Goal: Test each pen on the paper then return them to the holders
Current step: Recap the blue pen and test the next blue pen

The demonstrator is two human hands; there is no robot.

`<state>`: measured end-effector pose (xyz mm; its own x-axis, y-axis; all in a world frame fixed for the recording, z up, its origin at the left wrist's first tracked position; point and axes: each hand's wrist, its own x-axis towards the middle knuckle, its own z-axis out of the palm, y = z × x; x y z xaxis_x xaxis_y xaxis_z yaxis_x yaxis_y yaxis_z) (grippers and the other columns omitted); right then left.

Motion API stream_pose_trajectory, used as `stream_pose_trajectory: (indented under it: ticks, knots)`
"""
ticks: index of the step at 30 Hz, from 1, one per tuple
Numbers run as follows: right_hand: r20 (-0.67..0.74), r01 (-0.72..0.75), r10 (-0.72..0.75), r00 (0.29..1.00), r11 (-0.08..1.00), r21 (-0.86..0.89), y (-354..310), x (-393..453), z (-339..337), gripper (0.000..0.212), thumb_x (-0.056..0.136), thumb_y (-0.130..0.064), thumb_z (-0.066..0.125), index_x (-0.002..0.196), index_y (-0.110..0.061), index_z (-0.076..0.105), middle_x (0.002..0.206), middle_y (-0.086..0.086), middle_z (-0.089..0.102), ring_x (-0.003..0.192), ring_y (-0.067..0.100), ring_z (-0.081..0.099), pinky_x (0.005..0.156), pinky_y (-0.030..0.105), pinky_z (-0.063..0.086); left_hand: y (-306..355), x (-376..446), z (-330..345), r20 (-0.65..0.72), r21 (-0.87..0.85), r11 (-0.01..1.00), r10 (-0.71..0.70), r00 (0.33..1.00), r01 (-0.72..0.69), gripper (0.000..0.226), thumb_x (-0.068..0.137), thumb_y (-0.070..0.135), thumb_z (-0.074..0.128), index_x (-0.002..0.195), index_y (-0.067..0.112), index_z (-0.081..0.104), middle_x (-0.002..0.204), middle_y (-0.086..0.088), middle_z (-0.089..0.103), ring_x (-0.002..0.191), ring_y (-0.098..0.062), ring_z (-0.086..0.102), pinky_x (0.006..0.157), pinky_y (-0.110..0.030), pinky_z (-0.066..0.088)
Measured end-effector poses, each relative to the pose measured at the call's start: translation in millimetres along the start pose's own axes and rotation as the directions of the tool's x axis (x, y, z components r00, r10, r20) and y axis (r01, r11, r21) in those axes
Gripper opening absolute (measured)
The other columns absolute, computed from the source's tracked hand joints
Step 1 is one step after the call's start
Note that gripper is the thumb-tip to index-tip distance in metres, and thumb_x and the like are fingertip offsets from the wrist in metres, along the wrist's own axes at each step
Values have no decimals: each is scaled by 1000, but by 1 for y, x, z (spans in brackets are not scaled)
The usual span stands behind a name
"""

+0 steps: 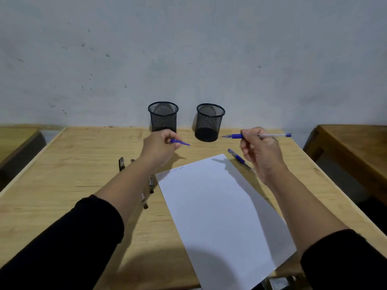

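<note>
Pen (261, 135) uncapped, pinched in right hand (260, 152) above table | blue cap (180, 142) gripped in left hand (160, 149) | step: before testing | next: bring tip down to paper (217, 206); holders (163, 117) seem empty

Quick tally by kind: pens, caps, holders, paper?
Blue pens: 2, one uncapped in the right hand at, one on the table
Blue cap: 1, in the left hand at
Dark pens: 4, partly hidden by the left arm
Mesh holders: 2
Paper: 1
Total: 10
</note>
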<state>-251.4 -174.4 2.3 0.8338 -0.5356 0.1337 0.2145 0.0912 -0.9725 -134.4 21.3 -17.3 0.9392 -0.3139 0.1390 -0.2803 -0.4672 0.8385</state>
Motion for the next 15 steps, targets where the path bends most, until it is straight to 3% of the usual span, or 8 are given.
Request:
stream_pose_trajectory:
  ticks: [4,7,12,15]
  knots:
    - [29,-61,60,998,997,49,13,-3,7,13,93,-9,51,87,-11,61,52,-1,56,41,6,44,36,14,30,-13,1,16,-11,165,986,-19,1000,21,7,82,15,67,88,18,67,88,0,63,82,-12,54,71,-20,39]
    - [64,-85,81,995,994,70,23,-4,12,17,95,-8,46,96,-8,64,61,3,59,44,7,46,36,15,30,-17,0,25,26,202,978,-51,998,45,9,83,12,65,93,14,67,93,-5,64,79,-11,51,70,-21,38]
    - [74,-100,102,992,995,-32,35,-9,17,14,92,-8,53,83,-11,64,60,2,57,46,7,46,38,16,31,-25,1,30,18,257,965,-54,998,48,12,85,13,63,96,17,67,100,-6,66,81,-11,45,65,-19,30]
    - [54,-100,107,993,987,-125,41,-10,21,14,89,-10,58,76,-15,61,56,0,53,44,8,42,40,17,30,-23,-3,29,30,246,969,-38,999,30,19,86,15,63,104,19,65,109,-5,65,88,-10,46,75,-21,35]
